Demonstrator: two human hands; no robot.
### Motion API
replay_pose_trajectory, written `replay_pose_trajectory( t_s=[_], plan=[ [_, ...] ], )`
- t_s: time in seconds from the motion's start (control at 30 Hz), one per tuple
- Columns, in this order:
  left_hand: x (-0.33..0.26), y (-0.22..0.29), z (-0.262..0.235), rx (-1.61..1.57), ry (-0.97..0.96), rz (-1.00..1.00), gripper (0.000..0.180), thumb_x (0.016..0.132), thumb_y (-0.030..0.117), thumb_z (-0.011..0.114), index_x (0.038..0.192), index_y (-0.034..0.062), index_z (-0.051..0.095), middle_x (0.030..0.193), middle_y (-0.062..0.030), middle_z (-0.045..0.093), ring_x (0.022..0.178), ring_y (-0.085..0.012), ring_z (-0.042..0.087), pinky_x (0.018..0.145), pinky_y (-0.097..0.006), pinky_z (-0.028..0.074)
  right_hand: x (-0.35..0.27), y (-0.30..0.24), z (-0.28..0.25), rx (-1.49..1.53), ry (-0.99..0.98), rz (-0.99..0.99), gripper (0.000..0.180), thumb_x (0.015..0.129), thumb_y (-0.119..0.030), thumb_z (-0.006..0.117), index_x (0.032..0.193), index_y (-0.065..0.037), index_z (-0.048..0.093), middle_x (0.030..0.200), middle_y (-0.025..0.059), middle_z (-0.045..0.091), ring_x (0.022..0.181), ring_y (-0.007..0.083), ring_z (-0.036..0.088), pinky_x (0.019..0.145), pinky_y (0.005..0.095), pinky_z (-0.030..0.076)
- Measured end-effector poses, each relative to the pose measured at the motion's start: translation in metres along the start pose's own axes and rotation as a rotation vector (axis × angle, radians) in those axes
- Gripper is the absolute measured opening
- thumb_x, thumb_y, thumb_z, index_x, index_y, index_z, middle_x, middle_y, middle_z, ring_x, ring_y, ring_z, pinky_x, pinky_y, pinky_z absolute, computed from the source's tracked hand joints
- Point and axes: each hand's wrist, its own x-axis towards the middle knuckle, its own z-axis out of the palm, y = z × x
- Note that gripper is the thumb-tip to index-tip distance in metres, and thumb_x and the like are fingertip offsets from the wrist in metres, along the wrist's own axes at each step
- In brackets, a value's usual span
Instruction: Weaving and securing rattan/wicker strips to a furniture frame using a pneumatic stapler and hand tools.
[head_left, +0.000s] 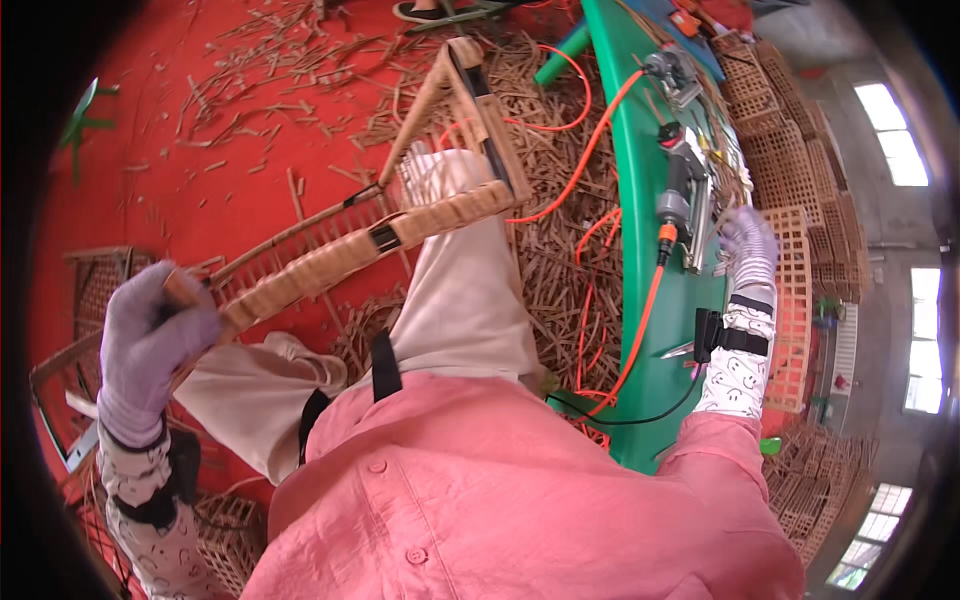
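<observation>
My left hand (160, 335), in a pale lilac glove, grips the near end of a wicker frame (330, 262). The frame has a strip-wrapped rail, thin bars and dark joints, and its far part rests over my knee. Out to the right, my right hand (748, 245), gloved alike, is at the far edge of the green table (640, 330). Its fingers are curled beside a bundle of thin brown strips (735, 180); what they hold, if anything, is hidden. An air nail gun (683, 195) with an orange hose lies on the table just left of that hand.
A second air tool (672, 78) sits farther up the table. Orange hoses (580, 160) loop down to the red floor (160, 190), where cut strips (540, 120) lie heaped. Woven lattice panels (785, 150) are stacked beyond the table. A pointed metal tool (678, 351) lies near my right wrist.
</observation>
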Motion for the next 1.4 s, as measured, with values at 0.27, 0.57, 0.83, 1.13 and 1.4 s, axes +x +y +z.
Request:
replay_pose_trajectory(
  t_s=[0.27, 0.57, 0.83, 1.13, 1.4],
  plan=[
    [-0.006, -0.001, 0.005, -0.076, 0.096, -0.005, 0.011, 0.066, -0.003, 0.058, 0.073, 0.0028, 0.053, 0.065, -0.0011, 0.051, 0.057, -0.0068, 0.048, 0.052, -0.021, 0.038, 0.038, 0.034, -0.004, -0.453, -0.175, 0.179, 0.047, 0.079, -0.036, 0.067, 0.107, -0.001, 0.053, 0.074, 0.0058, 0.057, 0.057, 0.0142, 0.056, 0.046, 0.0298, 0.049],
    [0.001, 0.013, 0.006, 0.083, -0.003, -0.002, 0.009, 0.073, 0.009, 0.058, 0.075, 0.0015, 0.053, 0.065, -0.0019, 0.051, 0.058, -0.0085, 0.048, 0.053, -0.024, 0.038, 0.073, 0.023, 0.063, -0.215, -0.542, 0.278, 0.033, 0.079, -0.013, 0.063, 0.108, 0.001, 0.058, 0.094, 0.0111, 0.063, 0.078, 0.0240, 0.064, 0.062, 0.0362, 0.055],
    [-0.003, 0.022, -0.002, 0.139, -0.140, 0.004, 0.016, 0.077, 0.017, 0.063, 0.078, 0.0015, 0.060, 0.064, -0.0019, 0.058, 0.057, -0.0095, 0.054, 0.052, -0.025, 0.044, 0.094, -0.011, 0.051, -0.079, -0.710, 0.492, 0.026, 0.064, -0.011, 0.054, 0.087, -0.001, 0.050, 0.067, 0.0074, 0.052, 0.055, 0.0206, 0.050, 0.051, 0.0315, 0.046],
    [0.009, 0.014, -0.007, 0.160, -0.142, 0.075, 0.016, 0.078, 0.018, 0.063, 0.077, 0.0024, 0.061, 0.063, -0.0022, 0.058, 0.057, -0.0101, 0.055, 0.052, -0.026, 0.045, -0.128, -0.175, 0.092, 0.094, -1.147, -0.030, 0.045, 0.080, -0.017, 0.066, 0.116, -0.002, 0.043, 0.077, 0.0017, 0.043, 0.065, 0.0133, 0.050, 0.058, 0.0299, 0.049],
    [0.002, 0.014, -0.008, 0.198, -0.076, 0.114, 0.016, 0.078, 0.020, 0.063, 0.077, 0.0032, 0.062, 0.062, -0.0025, 0.059, 0.056, -0.0107, 0.055, 0.052, -0.026, 0.045, -0.223, -0.218, 0.135, -0.331, -1.590, -0.100, 0.040, 0.069, 0.002, 0.065, 0.106, 0.004, 0.050, 0.074, 0.0083, 0.054, 0.055, 0.0154, 0.053, 0.052, 0.0284, 0.047]
  ],
)
